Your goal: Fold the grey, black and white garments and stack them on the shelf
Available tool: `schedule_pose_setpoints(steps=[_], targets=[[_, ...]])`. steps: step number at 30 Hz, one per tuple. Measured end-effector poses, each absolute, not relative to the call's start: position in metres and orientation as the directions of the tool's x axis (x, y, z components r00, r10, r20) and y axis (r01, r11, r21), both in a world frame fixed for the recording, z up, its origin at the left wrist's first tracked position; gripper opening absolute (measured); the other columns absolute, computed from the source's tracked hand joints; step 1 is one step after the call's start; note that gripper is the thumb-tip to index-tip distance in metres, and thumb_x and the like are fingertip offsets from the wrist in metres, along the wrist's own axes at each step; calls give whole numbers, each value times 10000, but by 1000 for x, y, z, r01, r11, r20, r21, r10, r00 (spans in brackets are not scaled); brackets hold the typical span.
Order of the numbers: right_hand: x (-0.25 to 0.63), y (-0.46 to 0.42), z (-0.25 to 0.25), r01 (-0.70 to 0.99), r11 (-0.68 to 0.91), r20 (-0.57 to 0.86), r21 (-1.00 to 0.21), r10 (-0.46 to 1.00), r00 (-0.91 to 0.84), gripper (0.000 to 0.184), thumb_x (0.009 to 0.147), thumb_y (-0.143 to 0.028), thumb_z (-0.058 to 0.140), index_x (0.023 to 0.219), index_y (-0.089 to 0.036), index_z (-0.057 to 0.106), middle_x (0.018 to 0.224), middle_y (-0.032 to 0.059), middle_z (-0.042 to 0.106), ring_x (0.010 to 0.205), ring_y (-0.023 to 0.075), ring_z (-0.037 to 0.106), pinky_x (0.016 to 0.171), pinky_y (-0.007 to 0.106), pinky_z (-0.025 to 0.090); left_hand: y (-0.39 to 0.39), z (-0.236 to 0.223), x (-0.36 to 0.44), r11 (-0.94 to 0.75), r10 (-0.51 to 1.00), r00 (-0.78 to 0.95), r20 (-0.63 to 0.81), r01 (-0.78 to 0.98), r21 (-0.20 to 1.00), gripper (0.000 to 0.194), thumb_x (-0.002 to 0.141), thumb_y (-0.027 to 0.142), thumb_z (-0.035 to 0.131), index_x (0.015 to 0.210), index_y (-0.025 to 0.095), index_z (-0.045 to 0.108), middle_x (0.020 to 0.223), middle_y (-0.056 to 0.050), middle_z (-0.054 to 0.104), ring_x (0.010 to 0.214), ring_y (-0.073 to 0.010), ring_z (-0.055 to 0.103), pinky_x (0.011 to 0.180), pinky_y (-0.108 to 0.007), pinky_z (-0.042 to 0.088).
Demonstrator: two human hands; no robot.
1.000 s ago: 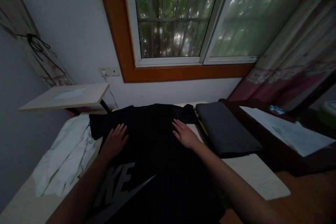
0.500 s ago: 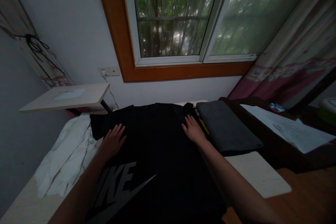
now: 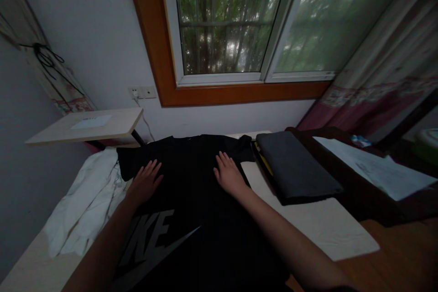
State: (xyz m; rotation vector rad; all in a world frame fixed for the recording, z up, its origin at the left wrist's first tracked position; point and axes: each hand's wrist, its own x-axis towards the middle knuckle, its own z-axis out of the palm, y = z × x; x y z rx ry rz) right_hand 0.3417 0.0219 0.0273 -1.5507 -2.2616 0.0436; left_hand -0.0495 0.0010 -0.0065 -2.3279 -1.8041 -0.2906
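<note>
A black T-shirt with a grey printed logo lies spread over the pale wooden table, its neck toward the window and its hem toward me. My left hand rests flat on the shirt's left side, just below the left sleeve, fingers extended. On the right part of the chest lies my right hand, palm down with its fingers stretched out. The right sleeve looks bunched near a dark grey folded cloth.
White crumpled clothing lies on the table's left. A small raised shelf holds a paper. Something yellow shows under the grey folded stack. To the right, a white sheet lies on a dark brown surface. A window stands behind.
My right hand slid outward toward the right sleeve, then came back inward across the shirt. The shirt's right edge has shifted inward, showing more tabletop. My left hand has barely moved.
</note>
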Motion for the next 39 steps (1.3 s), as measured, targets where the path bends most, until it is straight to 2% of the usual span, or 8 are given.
schedule_pose_setpoints(steps=[3, 7, 14, 17, 21, 29, 33, 39], targets=[[307, -1, 23, 818, 509, 255, -269, 857, -449, 592, 1017, -417, 461, 1513, -93, 463, 1626, 179, 356, 1520, 308, 325, 1229, 501, 313, 2, -7, -50, -248, 932, 245, 266, 968, -22, 588, 1021, 459, 387, 1541, 189, 432, 1637, -127, 376, 1521, -304, 332, 1219, -547, 303], [299, -21, 17, 769, 589, 276, -248, 804, -526, 587, 1031, -444, 444, 1524, -125, 459, 1636, 143, 349, 1538, 284, 285, 1261, 502, 252, 2, -8, -52, -247, 936, 243, 254, 969, -16, 587, 1022, 461, 386, 1540, 191, 432, 1629, -133, 388, 1527, -301, 319, 1218, -557, 304], [372, -17, 14, 855, 471, 250, -216, 874, -417, 575, 1038, -423, 430, 1527, -122, 457, 1623, 147, 375, 1517, 282, 336, 1246, 499, 302, 1, -6, -51, -255, 932, 246, 266, 967, 0, 574, 1018, 450, 402, 1533, 200, 447, 1628, -139, 385, 1521, -304, 334, 1211, -567, 314], [409, -18, 9, 891, 404, 292, -207, 895, -338, 533, 1038, -368, 413, 1504, -119, 483, 1605, 151, 411, 1497, 287, 376, 1230, 497, 342, -1, -5, -50, -257, 931, 249, 266, 966, -6, 576, 1023, 449, 392, 1536, 192, 441, 1628, -144, 384, 1522, -301, 331, 1213, -567, 306], [434, -22, 8, 899, 365, 351, -242, 897, -270, 553, 1023, -309, 413, 1548, -139, 407, 1538, 166, 500, 1427, 281, 479, 1185, 495, 420, -1, -5, -49, -255, 932, 252, 261, 967, -24, 588, 1032, 452, 362, 1539, 163, 431, 1633, -152, 373, 1526, -306, 322, 1215, -556, 301], [436, -34, 27, 888, 440, 358, -135, 857, -370, 393, 976, -210, 488, 1327, -223, 664, 1427, 105, 601, 1307, 289, 557, 1117, 468, 481, 1, -8, -51, -249, 937, 247, 246, 968, -23, 582, 1030, 449, 370, 1537, 171, 433, 1641, -139, 363, 1531, -301, 310, 1222, -547, 293], [440, -40, 32, 881, 467, 318, -74, 848, -424, 389, 976, -184, 495, 1319, -218, 677, 1365, 90, 651, 1256, 294, 567, 1095, 466, 480, 1, -8, -51, -252, 934, 247, 257, 968, -17, 580, 1029, 453, 378, 1540, 185, 431, 1641, -133, 364, 1532, -299, 308, 1224, -552, 292], [440, -42, 34, 895, 443, 304, -50, 860, -409, 444, 975, -209, 504, 1403, -235, 618, 1333, 103, 655, 1194, 308, 573, 1046, 468, 489, 2, -11, -52, -250, 932, 247, 267, 968, -22, 582, 1026, 460, 378, 1536, 187, 443, 1634, -127, 380, 1526, -310, 321, 1219, -549, 306]])
